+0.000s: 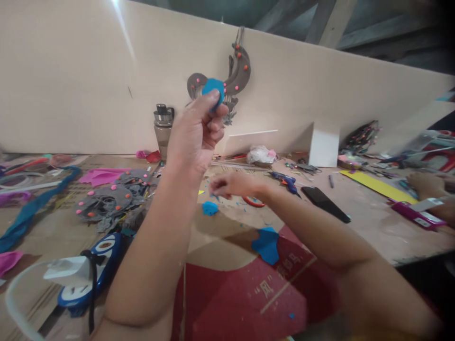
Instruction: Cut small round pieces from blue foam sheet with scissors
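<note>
My left hand (197,130) is raised in front of me and pinches a small round blue felt piece (213,88) between thumb and fingers. My right hand (229,185) reaches forward low over the table, its fingertips down near small blue scraps; it is blurred and I cannot tell if it grips anything. A crumpled blue felt scrap (210,208) lies just left of it, and a larger blue felt offcut (267,245) lies on the red cardboard (249,293) closer to me.
Grey felt cutouts with pink and orange dots (106,201) lie at left; one hangs on the back board (238,71). A bottle (162,129), blue glue gun (286,180), black phone-like object (325,202), red scissors (254,202) and yellow strip (378,185) are about. Another person's hand (426,182) rests at right.
</note>
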{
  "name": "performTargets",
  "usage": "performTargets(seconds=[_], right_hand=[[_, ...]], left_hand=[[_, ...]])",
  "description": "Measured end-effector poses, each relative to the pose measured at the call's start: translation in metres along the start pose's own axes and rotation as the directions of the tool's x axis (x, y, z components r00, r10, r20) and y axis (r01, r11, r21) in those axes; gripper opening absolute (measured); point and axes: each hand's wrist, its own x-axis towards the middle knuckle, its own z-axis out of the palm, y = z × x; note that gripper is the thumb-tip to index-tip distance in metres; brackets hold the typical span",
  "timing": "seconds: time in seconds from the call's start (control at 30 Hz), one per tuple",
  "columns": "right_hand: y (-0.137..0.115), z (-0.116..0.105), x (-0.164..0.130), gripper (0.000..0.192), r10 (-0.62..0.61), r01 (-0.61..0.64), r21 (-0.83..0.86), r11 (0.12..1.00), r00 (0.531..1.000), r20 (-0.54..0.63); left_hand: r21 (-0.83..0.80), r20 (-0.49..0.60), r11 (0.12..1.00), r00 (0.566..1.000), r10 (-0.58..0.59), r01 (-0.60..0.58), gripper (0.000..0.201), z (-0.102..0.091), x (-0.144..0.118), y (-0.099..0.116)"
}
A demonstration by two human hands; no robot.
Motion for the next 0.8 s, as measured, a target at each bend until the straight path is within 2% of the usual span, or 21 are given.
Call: performTargets(seconds=[0.03, 0.1, 0.17, 0.2, 0.27, 0.3, 0.33, 0.4, 0.43, 0.47, 0.53, 0.57, 0.67, 0.8], right_hand=[[0.003, -0.003, -0.022, 0.013, 0.017, -0.025, 0.087, 0.996, 0.995, 0.099], [0.007, -0.007, -0.076, 0.017, 0.073, -0.188, 0.279, 0.942, 0.923, 0.378], [0.006, -0.008, -0.125, 0.031, 0.152, -0.341, 0.339, 0.877, 0.866, 0.476], [0.006, -0.008, -0.142, 0.036, 0.183, -0.359, 0.337, 0.870, 0.871, 0.456], [0.010, -0.007, -0.156, 0.038, 0.239, -0.318, 0.287, 0.904, 0.930, 0.278], [0.015, -0.006, -0.154, 0.035, 0.242, -0.264, 0.216, 0.940, 0.962, 0.125], [0.023, -0.004, -0.146, 0.031, 0.228, -0.223, 0.111, 0.968, 0.973, -0.036], [0.042, 0.000, -0.122, 0.026, 0.180, -0.235, -0.134, 0.963, 0.927, -0.328], [0.053, 0.003, -0.109, 0.024, 0.162, -0.282, -0.242, 0.929, 0.893, -0.419], [0.064, 0.005, -0.095, 0.024, 0.157, -0.338, -0.338, 0.878, 0.872, -0.464], [0.084, 0.011, -0.074, 0.030, 0.211, -0.443, -0.487, 0.752, 0.863, -0.459], [0.092, 0.014, -0.066, 0.035, 0.228, -0.467, -0.498, 0.731, 0.855, -0.466], [0.108, 0.022, -0.052, 0.035, 0.249, -0.477, -0.508, 0.717, 0.856, -0.452], [0.118, 0.028, -0.044, 0.034, 0.203, -0.460, -0.503, 0.732, 0.851, -0.484]], left_hand=[[0.006, 0.007, 1.000, 1.000, 0.008, -0.008, 0.021, 0.001, -0.001, 0.000], [0.033, 0.008, 0.999, 1.000, 0.024, -0.024, 0.019, 0.003, -0.001, 0.000], [0.061, -0.011, 0.998, 1.000, 0.029, -0.028, 0.017, 0.004, -0.001, -0.002], [0.073, -0.025, 0.997, 0.999, 0.027, -0.025, 0.017, 0.005, -0.001, -0.003], [0.100, -0.046, 0.995, 0.999, 0.023, -0.018, 0.019, 0.005, -0.001, -0.005], [0.119, -0.045, 0.993, 0.999, 0.025, -0.019, 0.019, 0.005, -0.001, -0.005], [0.141, -0.033, 0.990, 0.999, 0.035, -0.030, 0.018, 0.004, -0.001, -0.005], [0.202, 0.015, 0.977, 0.997, 0.074, -0.075, 0.016, 0.002, -0.002, -0.005], [0.235, 0.041, 0.967, 0.995, 0.093, -0.100, 0.016, 0.001, -0.003, -0.004], [0.263, 0.063, 0.957, 0.992, 0.112, -0.124, 0.017, 0.000, -0.003, -0.004], [0.298, 0.097, 0.942, 0.986, 0.135, -0.158, 0.019, 0.000, -0.003, -0.005], [0.307, 0.107, 0.937, 0.984, 0.139, -0.166, 0.020, 0.001, -0.003, -0.006], [0.345, 0.103, 0.929, 0.989, 0.102, -0.132, 0.021, 0.005, -0.002, -0.015], [0.345, 0.036, 0.938, 0.998, -0.049, 0.034, 0.025, 0.003, 0.004, -0.038]])
